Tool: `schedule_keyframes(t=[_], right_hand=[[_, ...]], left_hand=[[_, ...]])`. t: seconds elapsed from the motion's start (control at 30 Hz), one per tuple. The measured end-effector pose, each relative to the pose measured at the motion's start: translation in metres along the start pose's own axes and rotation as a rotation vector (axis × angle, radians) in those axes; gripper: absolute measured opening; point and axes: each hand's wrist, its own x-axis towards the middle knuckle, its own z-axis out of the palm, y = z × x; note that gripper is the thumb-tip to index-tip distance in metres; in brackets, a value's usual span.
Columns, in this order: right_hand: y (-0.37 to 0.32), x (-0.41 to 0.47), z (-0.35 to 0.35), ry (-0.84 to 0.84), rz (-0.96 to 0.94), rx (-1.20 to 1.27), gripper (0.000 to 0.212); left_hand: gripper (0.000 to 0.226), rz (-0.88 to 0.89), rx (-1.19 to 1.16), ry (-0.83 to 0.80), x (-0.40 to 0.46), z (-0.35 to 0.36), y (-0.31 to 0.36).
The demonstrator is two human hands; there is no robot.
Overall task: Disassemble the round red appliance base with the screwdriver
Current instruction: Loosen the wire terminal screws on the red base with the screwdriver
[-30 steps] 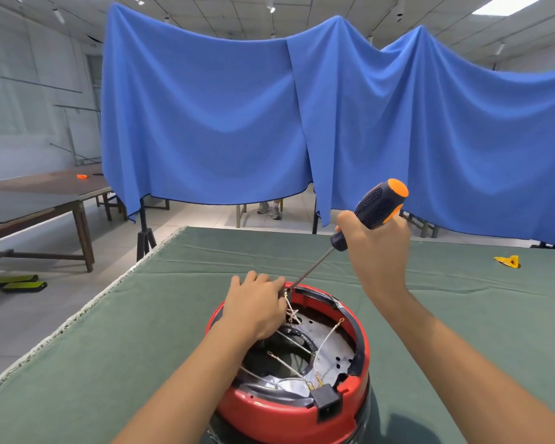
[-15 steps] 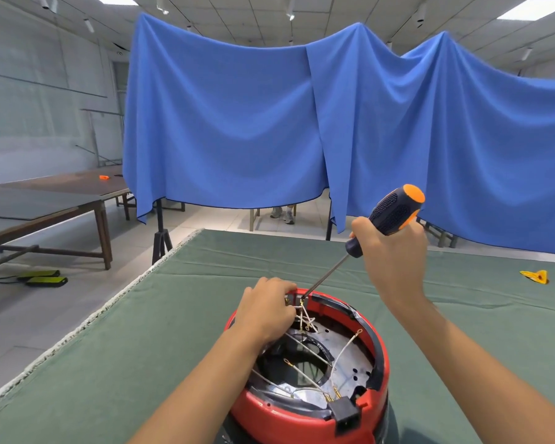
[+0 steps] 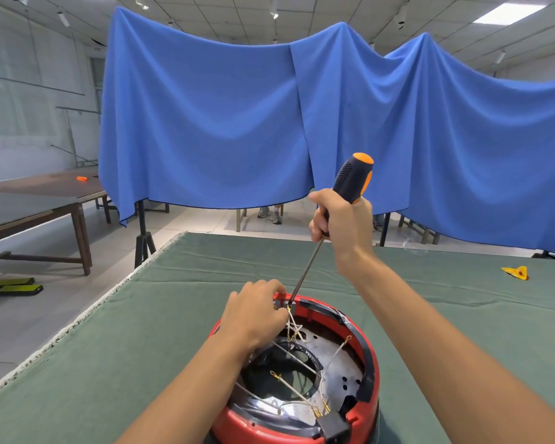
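- The right hand (image 3: 342,224), right of centre in the frame, is wrapped around the lower part of the black-and-orange handle of the screwdriver (image 3: 353,181); fingers curled tight, thumb side toward the upper left.
- The left hand (image 3: 257,312), lower centre, rests curled on the far left rim of the red appliance base (image 3: 370,363), its fingertips pinched in beside the white wires (image 3: 293,328) at the rim; exactly what they grasp is hidden.
- The base sits open side up at the lower centre of the frame on the green table cover (image 3: 109,347), showing a metal plate, a dark ring and loose wires with brass terminals.
- The key relation: the screwdriver's long axis slopes from the handle at upper right down to the lower left, and its tip lands on a small metal bracket at the far rim of the base, just beside the left fingertips.
- The left hand is the nearer one to the working point; the right hand is well above it, at the shaft's other end.
- Judgement: the next turn calls for keeping the tip seated while the left hand steadies the rim; a slip could jab those fingers or snag the wires.
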Motion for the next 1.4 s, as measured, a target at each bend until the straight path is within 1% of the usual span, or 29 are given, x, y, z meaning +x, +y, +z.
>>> schedule_keyframes(t=[0.1, 0.17, 0.23, 0.4, 0.53, 0.7, 0.83, 0.9, 1.03, 1.07, 1.13, 1.2, 1.27, 1.4], right_hand=[[0.006, 0.001, 0.007, 0.139, -0.029, 0.090, 0.029], [0.006, 0.005, 0.011, 0.185, -0.026, 0.099, 0.023], [0.006, 0.010, 0.013, 0.205, -0.011, 0.086, 0.021], [0.007, 0.018, 0.017, 0.269, 0.032, 0.075, 0.027], [0.004, 0.016, 0.010, 0.335, 0.041, 0.154, 0.028], [-0.004, 0.005, 0.007, 0.277, -0.085, 0.195, 0.023], [0.003, -0.004, 0.011, 0.247, -0.089, 0.194, 0.021], [0.008, -0.006, 0.012, 0.242, -0.093, 0.214, 0.026], [0.011, -0.007, 0.011, 0.241, -0.107, 0.207, 0.028], [0.011, -0.008, 0.011, 0.238, -0.111, 0.198, 0.029], [0.010, -0.009, 0.012, 0.222, -0.122, 0.165, 0.028], [0.010, -0.010, 0.016, 0.195, -0.133, 0.103, 0.021], [0.008, -0.008, 0.021, 0.181, -0.136, 0.038, 0.020], [0.007, 0.009, 0.028, 0.190, -0.076, -0.024, 0.021]], left_hand=[[0.057, 0.028, 0.030, -0.039, 0.001, 0.000, -0.001], [0.055, 0.042, 0.057, -0.058, 0.000, 0.001, -0.001], [0.049, 0.050, 0.066, -0.071, -0.001, 0.001, -0.001], [0.050, 0.057, 0.066, -0.080, -0.002, 0.001, -0.001], [0.048, 0.058, 0.044, -0.065, -0.001, 0.000, -0.002], [0.050, 0.038, 0.049, -0.050, 0.000, 0.002, -0.003], [0.049, 0.031, 0.037, -0.030, 0.000, 0.003, -0.003], [0.047, 0.027, 0.027, -0.032, 0.000, 0.003, -0.003], [0.028, 0.007, 0.025, -0.026, 0.000, 0.002, -0.003], [0.027, 0.003, 0.028, -0.025, 0.000, 0.002, -0.003], [0.031, -0.001, 0.028, -0.023, 0.001, 0.002, -0.002], [0.038, -0.007, 0.035, -0.021, 0.001, 0.002, -0.002], [0.043, -0.020, 0.028, -0.020, 0.001, 0.002, -0.002], [0.044, -0.019, 0.010, -0.015, -0.001, 0.002, -0.003]])
